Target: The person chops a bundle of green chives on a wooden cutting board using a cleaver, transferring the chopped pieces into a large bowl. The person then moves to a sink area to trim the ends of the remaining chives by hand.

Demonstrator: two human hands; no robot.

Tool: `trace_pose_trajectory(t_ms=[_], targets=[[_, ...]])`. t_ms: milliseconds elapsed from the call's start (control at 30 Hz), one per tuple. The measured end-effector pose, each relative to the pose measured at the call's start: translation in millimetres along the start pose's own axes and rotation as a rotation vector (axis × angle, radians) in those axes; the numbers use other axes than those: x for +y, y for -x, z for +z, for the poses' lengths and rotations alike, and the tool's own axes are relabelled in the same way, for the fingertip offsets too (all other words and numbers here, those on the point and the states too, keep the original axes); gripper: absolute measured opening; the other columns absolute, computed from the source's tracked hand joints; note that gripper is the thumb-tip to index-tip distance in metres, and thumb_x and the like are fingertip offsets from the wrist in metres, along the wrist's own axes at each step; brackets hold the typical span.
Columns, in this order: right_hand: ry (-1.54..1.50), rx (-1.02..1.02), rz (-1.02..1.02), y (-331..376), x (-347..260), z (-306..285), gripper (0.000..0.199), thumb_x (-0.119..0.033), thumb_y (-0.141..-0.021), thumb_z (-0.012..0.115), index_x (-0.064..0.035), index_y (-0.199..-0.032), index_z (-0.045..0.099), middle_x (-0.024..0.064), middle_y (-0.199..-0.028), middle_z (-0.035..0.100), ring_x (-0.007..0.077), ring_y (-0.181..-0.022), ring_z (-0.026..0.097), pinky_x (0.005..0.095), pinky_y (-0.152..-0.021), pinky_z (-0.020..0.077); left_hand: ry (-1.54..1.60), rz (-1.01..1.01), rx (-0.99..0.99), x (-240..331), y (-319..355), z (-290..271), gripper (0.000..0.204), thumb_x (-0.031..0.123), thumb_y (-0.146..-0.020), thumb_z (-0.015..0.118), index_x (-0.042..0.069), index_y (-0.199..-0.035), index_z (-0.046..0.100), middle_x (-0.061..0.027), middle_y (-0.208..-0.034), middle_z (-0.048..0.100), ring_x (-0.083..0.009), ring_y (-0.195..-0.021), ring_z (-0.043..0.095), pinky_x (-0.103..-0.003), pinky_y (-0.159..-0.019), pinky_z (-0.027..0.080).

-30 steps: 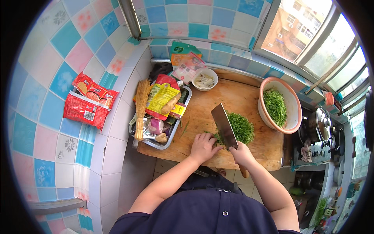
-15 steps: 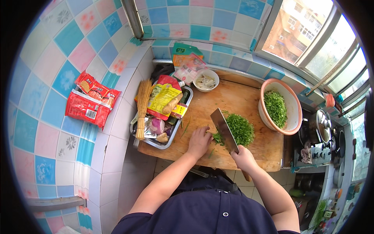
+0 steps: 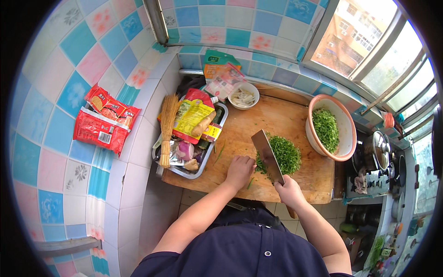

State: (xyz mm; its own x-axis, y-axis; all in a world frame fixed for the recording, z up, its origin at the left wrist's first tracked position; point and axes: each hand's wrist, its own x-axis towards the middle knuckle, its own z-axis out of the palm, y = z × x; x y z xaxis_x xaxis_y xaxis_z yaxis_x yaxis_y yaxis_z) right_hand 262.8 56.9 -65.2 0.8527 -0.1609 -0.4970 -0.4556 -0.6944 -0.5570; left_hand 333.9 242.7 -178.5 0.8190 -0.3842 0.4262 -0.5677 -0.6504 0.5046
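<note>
In my right hand [image 3: 289,190] is the handle of a cleaver [image 3: 269,158], fingers wrapped round it. Its broad dark blade stands tilted along the left side of a pile of finely chopped green herbs [image 3: 286,154]. My left hand [image 3: 240,171] rests on the wooden cutting board [image 3: 277,113] just left of the blade, fingers curled in. Its fingertips come to the left edge of the greens, and whatever lies under them is hidden. A few green shreds lie near this hand.
Left of the board, a metal tray [image 3: 196,174] holds packets, ginger and a purple onion, with a straw brush [image 3: 168,129] across it. A white bowl [image 3: 243,96] of pale slices stands behind. A large orange-rimmed bowl [image 3: 344,127] of chopped greens sits right, before a stove [image 3: 376,182].
My left hand has shifted slightly right and down, its fingers more curled. The cleaver has moved a little right and down, still in my right hand.
</note>
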Motion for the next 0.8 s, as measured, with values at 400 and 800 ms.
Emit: trace_pose_trajectory(t_ms=[400,800], targets=[[0.17,0.094,-0.121,-42.1,-2.4,41.8,0.029,-0.024,-0.089,0.054,0.0036,-0.094,0.054,0.0312,-0.087,0.062,0.0488,-0.091,0.058,0.0516,-0.082,0.0469,-0.047,0.052,-0.005,1.4,0.4,1.6,0.016,0.013,-0.074,0.069,0.006,-0.085,0.061,-0.0094,-0.086,0.059,-0.0301,-0.086,0.058,-0.04,-0.083,0.043],[0.025,-0.087,-0.006,-18.8,-2.9,7.0,0.029,-0.024,-0.087,0.054,0.0025,-0.098,0.055,0.0206,-0.08,0.065,0.03,-0.061,0.065,0.0409,-0.065,0.0533,0.014,0.041,0.036,2.9,11.8,4.6,0.015,0.009,-0.076,0.066,0.006,-0.09,0.063,-0.0096,-0.09,0.059,-0.0297,-0.087,0.057,-0.039,-0.079,0.044]])
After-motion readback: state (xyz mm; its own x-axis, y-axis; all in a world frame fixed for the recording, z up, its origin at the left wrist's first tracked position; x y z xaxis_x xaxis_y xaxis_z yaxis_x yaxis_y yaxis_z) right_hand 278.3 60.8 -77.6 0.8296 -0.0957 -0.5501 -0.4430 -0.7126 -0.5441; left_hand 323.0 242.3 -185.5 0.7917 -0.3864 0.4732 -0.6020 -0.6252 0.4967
